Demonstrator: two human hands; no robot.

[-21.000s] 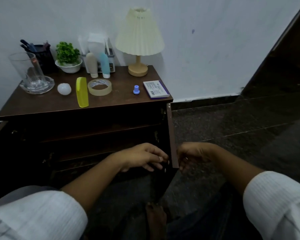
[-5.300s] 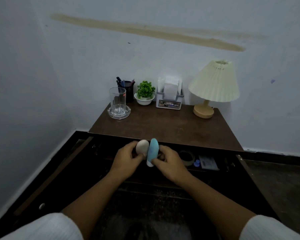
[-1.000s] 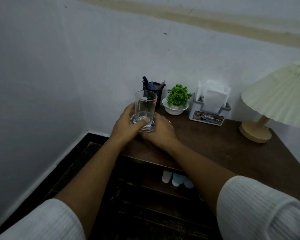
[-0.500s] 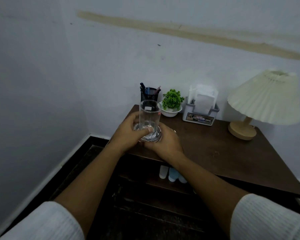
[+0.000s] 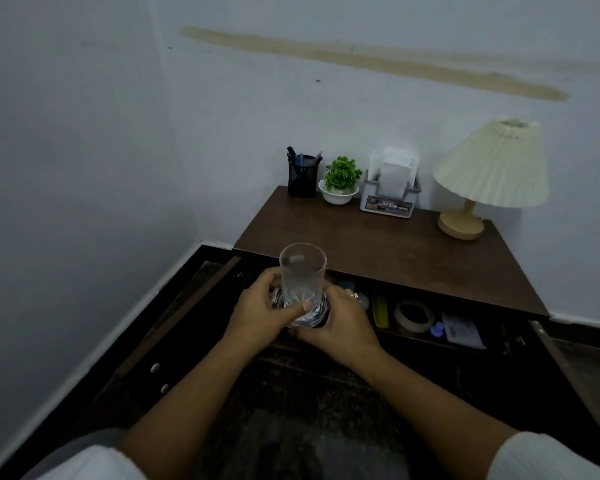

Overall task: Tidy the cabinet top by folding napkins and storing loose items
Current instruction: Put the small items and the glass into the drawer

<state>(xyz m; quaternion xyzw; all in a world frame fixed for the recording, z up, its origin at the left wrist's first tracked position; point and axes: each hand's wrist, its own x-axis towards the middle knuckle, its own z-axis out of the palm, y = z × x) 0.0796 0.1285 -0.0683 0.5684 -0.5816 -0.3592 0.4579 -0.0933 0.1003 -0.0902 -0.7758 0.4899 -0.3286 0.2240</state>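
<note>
One glass [image 5: 302, 275] in one dish [image 5: 314, 315], gripped by left hand [image 5: 257, 317] and right hand [image 5: 342, 323].

White, finely ribbed knit is worn on both arms, the left sleeve [image 5: 94, 464] and the right sleeve [image 5: 548, 457] being cut off by the lower edge (each ends well up the arm). A small ring [image 5: 353, 295] is worn on the right hand [image 5: 340, 323].
</note>
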